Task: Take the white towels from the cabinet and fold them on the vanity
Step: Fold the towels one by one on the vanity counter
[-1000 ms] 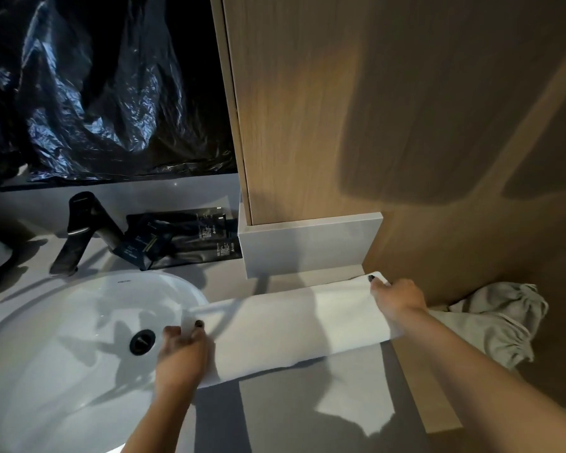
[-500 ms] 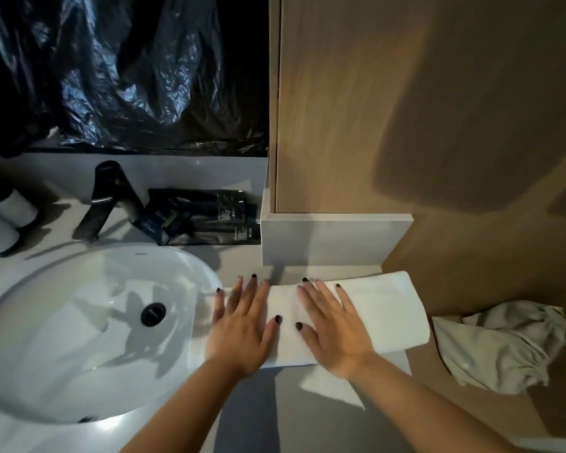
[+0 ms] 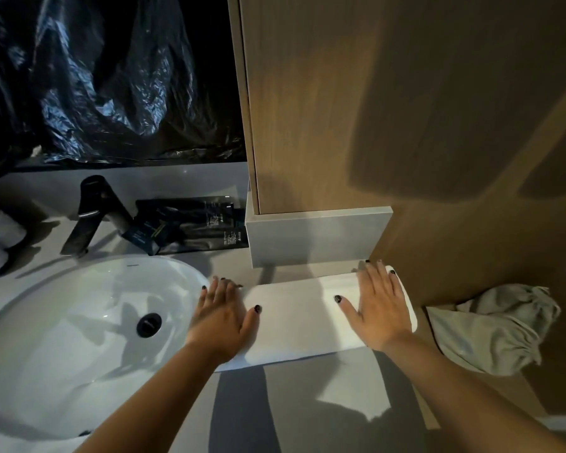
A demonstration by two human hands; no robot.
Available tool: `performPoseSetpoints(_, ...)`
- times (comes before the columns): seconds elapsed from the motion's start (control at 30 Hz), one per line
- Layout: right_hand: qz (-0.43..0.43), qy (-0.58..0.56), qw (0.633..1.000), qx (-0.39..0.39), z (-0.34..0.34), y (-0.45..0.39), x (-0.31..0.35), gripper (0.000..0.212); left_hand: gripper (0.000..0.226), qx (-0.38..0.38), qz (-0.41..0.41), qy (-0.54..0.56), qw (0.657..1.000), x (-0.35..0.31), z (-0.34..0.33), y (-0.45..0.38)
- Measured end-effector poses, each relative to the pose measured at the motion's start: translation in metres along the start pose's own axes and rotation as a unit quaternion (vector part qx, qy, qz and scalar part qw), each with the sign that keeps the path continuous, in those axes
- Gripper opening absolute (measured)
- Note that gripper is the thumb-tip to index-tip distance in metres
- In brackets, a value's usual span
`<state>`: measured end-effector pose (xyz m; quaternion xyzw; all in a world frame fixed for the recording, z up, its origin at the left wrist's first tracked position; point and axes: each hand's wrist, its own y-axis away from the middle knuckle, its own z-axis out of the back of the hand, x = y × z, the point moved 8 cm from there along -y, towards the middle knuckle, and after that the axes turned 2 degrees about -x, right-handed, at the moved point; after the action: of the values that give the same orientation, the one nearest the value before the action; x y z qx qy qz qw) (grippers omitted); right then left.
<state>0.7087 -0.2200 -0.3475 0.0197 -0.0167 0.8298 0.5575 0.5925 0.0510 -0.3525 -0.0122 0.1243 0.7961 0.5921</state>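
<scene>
A white towel [image 3: 303, 317], folded into a long strip, lies on the vanity [image 3: 242, 410] between the sink [image 3: 62, 322] and a wooden wall, its long axis running left to right. The left hand [image 3: 221, 322] presses flat on its left end, fingers straight. The right hand [image 3: 378, 307] presses flat on its right end, so either end could be folded toward the middle.

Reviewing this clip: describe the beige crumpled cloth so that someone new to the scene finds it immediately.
Start at the white sink on the left and follow the vanity to the right, past the folded white towel under both hands. Just beyond the towel's right end, against the wooden wall, lies the beige cloth. Unlike the flat, smooth white towel, it is crumpled, gathered and untouched.
</scene>
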Motion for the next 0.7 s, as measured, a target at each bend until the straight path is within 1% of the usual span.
performPoseSetpoints(0.03, -0.022, -0.004, 0.999, -0.022, 0.004, 0.004, -0.004, 0.088, 0.082, 0.018, -0.019, -0.004, 1.000, -0.004, 0.000, -0.005)
performPoseSetpoints(0.1, -0.111, -0.051, 0.988, -0.093, 0.013, 0.020, -0.019, 0.086, 0.080, 0.030, -0.046, -0.016, 0.998, -0.014, 0.004, -0.018)
performPoseSetpoints(0.13, -0.174, -0.090, 0.974, -0.113, 0.013, 0.032, -0.030, 0.087, 0.080, 0.023, -0.059, -0.018, 0.998, -0.022, 0.009, -0.024)
performPoseSetpoints(0.17, -0.244, -0.143, 0.952, -0.114, 0.007, 0.045, -0.041, 0.091, 0.079, 0.017, -0.070, -0.011, 0.997, -0.033, 0.012, -0.029)
performPoseSetpoints(0.2, -0.309, -0.221, 0.919, -0.100, -0.002, 0.057, -0.051, 0.094, 0.080, 0.019, -0.080, 0.006, 0.997, -0.044, 0.013, -0.033)
performPoseSetpoints(0.23, -0.354, -0.322, 0.874, -0.083, -0.014, 0.066, -0.057, 0.092, 0.081, 0.034, -0.087, 0.027, 0.995, -0.054, 0.009, -0.038)
performPoseSetpoints(0.27, -0.381, -0.426, 0.818, -0.070, -0.022, 0.070, -0.058, 0.084, 0.082, 0.060, -0.089, 0.049, 0.993, -0.062, 0.004, -0.042)
performPoseSetpoints(0.3, -0.402, -0.509, 0.759, -0.055, -0.028, 0.074, -0.057, 0.070, 0.083, 0.091, -0.082, 0.073, 0.990, -0.068, -0.001, -0.047)
performPoseSetpoints(0.33, -0.421, -0.558, 0.714, -0.038, -0.031, 0.075, -0.056, 0.057, 0.083, 0.120, -0.064, 0.106, 0.985, -0.070, -0.004, -0.052)
performPoseSetpoints(0.37, -0.434, -0.582, 0.687, -0.026, -0.031, 0.076, -0.057, 0.046, 0.081, 0.142, -0.040, 0.144, 0.979, -0.071, -0.006, -0.057)
performPoseSetpoints(0.4, -0.444, -0.591, 0.673, -0.022, -0.031, 0.076, -0.058, 0.041, 0.078, 0.159, -0.018, 0.179, 0.971, -0.070, -0.008, -0.061)
performPoseSetpoints(0.47, -0.447, -0.600, 0.663, -0.037, -0.024, 0.074, -0.060, 0.041, 0.074, 0.191, 0.002, 0.218, 0.957, -0.070, -0.012, -0.066)
performPoseSetpoints(0.53, -0.438, -0.621, 0.646, -0.074, -0.013, 0.073, -0.058, 0.042, 0.075, 0.219, 0.002, 0.242, 0.945, -0.073, -0.015, -0.062)
performPoseSetpoints(0.6, -0.422, -0.662, 0.609, -0.113, -0.004, 0.076, -0.051, 0.051, 0.075, 0.231, 0.000, 0.261, 0.937, -0.073, -0.019, -0.053)
performPoseSetpoints(0.7, -0.401, -0.722, 0.547, -0.139, 0.002, 0.084, -0.036, 0.060, 0.064, 0.219, 0.004, 0.283, 0.934, -0.063, -0.022, -0.031)
